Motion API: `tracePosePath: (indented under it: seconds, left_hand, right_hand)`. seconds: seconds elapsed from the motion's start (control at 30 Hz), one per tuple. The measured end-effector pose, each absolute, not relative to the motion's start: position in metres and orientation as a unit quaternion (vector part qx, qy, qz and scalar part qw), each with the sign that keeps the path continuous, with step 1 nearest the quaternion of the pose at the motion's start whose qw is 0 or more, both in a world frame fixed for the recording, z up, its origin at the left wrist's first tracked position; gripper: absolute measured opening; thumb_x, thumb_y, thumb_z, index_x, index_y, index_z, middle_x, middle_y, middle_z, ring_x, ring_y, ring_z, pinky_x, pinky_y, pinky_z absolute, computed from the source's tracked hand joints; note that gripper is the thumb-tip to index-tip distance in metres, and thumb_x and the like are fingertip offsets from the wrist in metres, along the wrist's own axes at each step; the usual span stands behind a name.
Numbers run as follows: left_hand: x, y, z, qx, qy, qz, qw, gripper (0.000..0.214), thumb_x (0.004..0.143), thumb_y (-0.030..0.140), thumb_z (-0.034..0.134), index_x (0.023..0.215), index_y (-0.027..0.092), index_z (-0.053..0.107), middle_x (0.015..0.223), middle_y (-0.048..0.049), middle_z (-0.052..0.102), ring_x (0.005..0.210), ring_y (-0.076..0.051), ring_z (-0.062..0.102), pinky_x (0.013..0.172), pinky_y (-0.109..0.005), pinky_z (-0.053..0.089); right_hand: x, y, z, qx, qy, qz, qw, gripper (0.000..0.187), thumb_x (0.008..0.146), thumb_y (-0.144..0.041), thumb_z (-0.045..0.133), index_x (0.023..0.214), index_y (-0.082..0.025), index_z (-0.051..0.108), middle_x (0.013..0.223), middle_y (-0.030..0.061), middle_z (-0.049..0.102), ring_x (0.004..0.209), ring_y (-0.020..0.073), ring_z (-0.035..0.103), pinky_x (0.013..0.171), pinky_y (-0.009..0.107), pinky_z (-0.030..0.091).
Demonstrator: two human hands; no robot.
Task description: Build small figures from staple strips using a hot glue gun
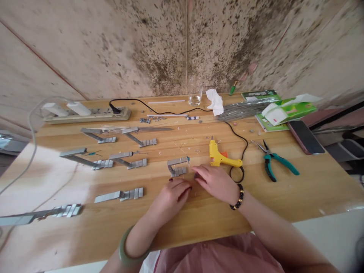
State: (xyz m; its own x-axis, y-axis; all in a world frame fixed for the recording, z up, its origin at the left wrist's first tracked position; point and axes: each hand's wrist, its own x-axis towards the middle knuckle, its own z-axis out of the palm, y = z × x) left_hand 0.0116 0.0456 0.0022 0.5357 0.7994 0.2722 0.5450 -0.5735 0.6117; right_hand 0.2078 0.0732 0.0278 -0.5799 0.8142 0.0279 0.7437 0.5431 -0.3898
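My left hand (172,197) rests low over the table, its fingers curled and thumb drawn in. One fingertip is at the base of a small grey bent stand (178,161), made of flat strips with a bluish bit at its upper end. From the other side, my right hand (217,184) reaches toward that end, fingertips bent close together. Anything in either hand's fingertips is too small or hidden to make out. Right behind the right hand lies a yellow glue gun (217,153). Teal-handled pliers (274,159) lie farther right.
Several similar grey stands (131,161) fill the left side. A power strip (96,113) sits at the back left, its black cord (159,112) crossing the table. Behind are a glass (195,99), crumpled tissue (215,102), a wire bundle (244,110), a green tissue pack (295,110) and a phone (305,137).
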Motion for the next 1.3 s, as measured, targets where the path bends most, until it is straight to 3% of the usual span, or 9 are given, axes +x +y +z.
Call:
tracePosePath:
  seconds: [0.23, 0.6, 0.87, 1.07, 1.3]
  left_hand:
    - [0.0137, 0.0452, 0.0053, 0.816, 0.419, 0.279, 0.284, 0.018, 0.085, 0.009, 0.052, 0.097, 0.020, 0.060, 0.089, -0.0029, 0.068, 0.079, -0.014, 0.065, 0.072, -0.026, 0.053]
    - [0.0111, 0.0459, 0.0009, 0.857, 0.401, 0.260, 0.194, 0.016, 0.090, 0.016, 0.049, 0.101, 0.018, 0.060, 0.092, -0.0056, 0.069, 0.082, -0.017, 0.064, 0.072, -0.031, 0.054]
    - [0.0113, 0.0454, 0.0022, 0.868, 0.384, 0.256, 0.183, 0.024, 0.091, 0.014, 0.045, 0.108, 0.018, 0.061, 0.101, -0.0076, 0.069, 0.089, -0.017, 0.065, 0.078, -0.030, 0.054]
    - [0.0154, 0.0457, 0.0069, 0.897, 0.374, 0.211, 0.106, 0.017, 0.091, 0.019, 0.048, 0.094, 0.017, 0.065, 0.085, -0.0068, 0.065, 0.080, -0.018, 0.062, 0.071, -0.032, 0.053]
    - [0.0163, 0.0441, 0.0085, 0.901, 0.371, 0.196, 0.110, 0.020, 0.089, 0.015, 0.046, 0.093, 0.017, 0.065, 0.084, -0.0070, 0.062, 0.079, -0.018, 0.059, 0.070, -0.032, 0.051]
  right_hand:
    - [0.2083, 0.0716, 0.0290, -0.449, -0.876, 0.165, 0.063, 0.017, 0.089, -0.019, 0.055, 0.104, -0.017, 0.060, 0.097, 0.0063, 0.064, 0.087, 0.0185, 0.061, 0.073, 0.030, 0.046]
    - [0.2089, 0.0711, 0.0289, -0.455, -0.876, 0.158, 0.025, 0.011, 0.089, -0.024, 0.056, 0.089, -0.017, 0.064, 0.089, 0.0041, 0.062, 0.080, 0.0169, 0.060, 0.069, 0.027, 0.043]
    - [0.2079, 0.0706, 0.0294, -0.461, -0.874, 0.152, 0.027, 0.011, 0.090, -0.024, 0.055, 0.090, -0.017, 0.064, 0.089, 0.0037, 0.062, 0.079, 0.0168, 0.061, 0.066, 0.027, 0.043]
    - [0.2073, 0.0702, 0.0270, -0.460, -0.873, 0.163, 0.031, 0.012, 0.090, -0.021, 0.054, 0.091, -0.016, 0.064, 0.089, 0.0047, 0.062, 0.078, 0.0163, 0.060, 0.068, 0.027, 0.044]
    - [0.2061, 0.0687, 0.0246, -0.456, -0.871, 0.173, 0.056, 0.015, 0.092, -0.020, 0.049, 0.089, -0.015, 0.064, 0.088, 0.0049, 0.061, 0.078, 0.0162, 0.060, 0.070, 0.028, 0.045]
